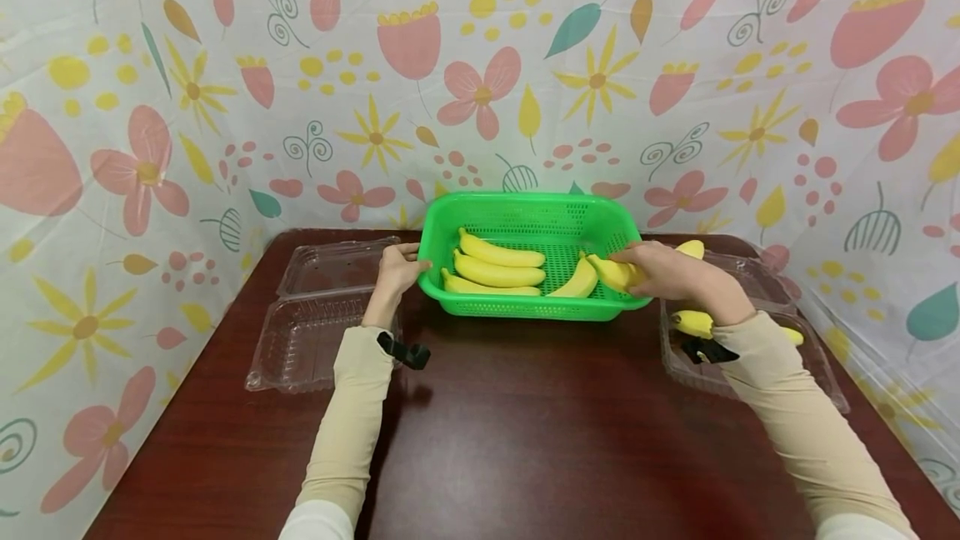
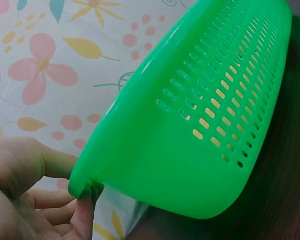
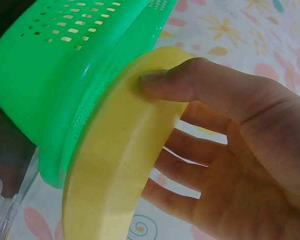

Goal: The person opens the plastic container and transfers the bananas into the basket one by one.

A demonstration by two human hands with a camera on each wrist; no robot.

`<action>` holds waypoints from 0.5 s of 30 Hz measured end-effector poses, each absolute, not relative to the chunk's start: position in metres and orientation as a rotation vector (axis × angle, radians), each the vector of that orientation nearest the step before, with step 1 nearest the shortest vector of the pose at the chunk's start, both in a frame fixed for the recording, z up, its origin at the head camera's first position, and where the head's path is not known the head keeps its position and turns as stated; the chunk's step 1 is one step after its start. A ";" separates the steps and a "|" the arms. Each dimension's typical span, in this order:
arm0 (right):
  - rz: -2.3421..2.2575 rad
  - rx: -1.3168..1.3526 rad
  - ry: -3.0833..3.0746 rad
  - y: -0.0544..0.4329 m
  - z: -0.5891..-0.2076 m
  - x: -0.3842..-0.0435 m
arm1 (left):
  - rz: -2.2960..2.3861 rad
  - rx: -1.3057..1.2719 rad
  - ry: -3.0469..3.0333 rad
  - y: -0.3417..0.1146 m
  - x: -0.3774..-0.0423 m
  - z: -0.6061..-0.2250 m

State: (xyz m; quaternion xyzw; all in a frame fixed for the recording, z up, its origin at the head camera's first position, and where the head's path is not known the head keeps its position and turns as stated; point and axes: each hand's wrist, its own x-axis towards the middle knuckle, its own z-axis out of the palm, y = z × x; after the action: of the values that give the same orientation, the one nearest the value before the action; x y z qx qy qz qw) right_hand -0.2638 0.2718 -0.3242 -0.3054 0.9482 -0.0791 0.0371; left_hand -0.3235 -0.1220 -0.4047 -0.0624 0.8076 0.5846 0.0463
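Note:
A green plastic basket [image 1: 525, 307] with slotted walls holds several yellow bananas [image 1: 498, 273]. At its left end my left hand [image 1: 399, 269] grips the rim, thumb and fingers on either side of it; the left wrist view shows this rim [image 2: 85, 170] up close. My right hand [image 1: 671, 273], at the basket's right end, holds a banana [image 3: 110, 150], with the thumb pressed on one side near an end and the fingers behind. In the right wrist view this banana overlaps the basket's rim [image 3: 55, 150]. Another yellow end [image 1: 690, 248] shows just behind the hand.
An opened clear plastic clamshell box [image 1: 288, 348] lies on the left of the dark red table [image 1: 480, 440]. Another clear box [image 1: 821, 361] on the right has bananas [image 1: 693, 323] in it, partly covered by my right forearm. A flower-patterned curtain [image 1: 480, 65] encloses the back and sides.

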 end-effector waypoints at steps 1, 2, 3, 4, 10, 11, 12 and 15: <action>-0.245 -0.939 2.911 0.271 -0.324 -0.264 | 1.782 -0.191 2.466 -0.122 -0.323 -0.405; -0.242 -0.940 2.914 0.271 -0.325 -0.264 | 1.778 -0.191 2.469 -0.122 -0.323 -0.405; -0.242 -0.942 2.915 0.270 -0.325 -0.264 | 1.776 -0.192 2.470 -0.122 -0.323 -0.405; -0.235 -0.941 2.917 0.270 -0.326 -0.264 | 1.777 -0.194 2.468 -0.122 -0.323 -0.405; -0.219 -0.961 2.931 0.268 -0.328 -0.264 | 1.786 -0.190 2.461 -0.122 -0.323 -0.405; -0.222 -0.972 2.932 0.268 -0.329 -0.264 | 1.787 -0.188 2.462 -0.122 -0.324 -0.405; -0.221 -0.985 2.932 0.267 -0.329 -0.264 | 1.787 -0.187 2.462 -0.122 -0.324 -0.404; -0.223 -1.009 2.928 0.266 -0.329 -0.265 | 1.790 -0.184 2.458 -0.122 -0.324 -0.404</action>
State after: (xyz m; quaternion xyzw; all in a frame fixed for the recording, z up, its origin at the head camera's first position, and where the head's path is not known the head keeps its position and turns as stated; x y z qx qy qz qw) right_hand -0.2652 0.2657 -0.3294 -0.3249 0.9428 -0.0719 0.0183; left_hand -0.3237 -0.1222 -0.4038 -0.0604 0.8059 0.5871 0.0477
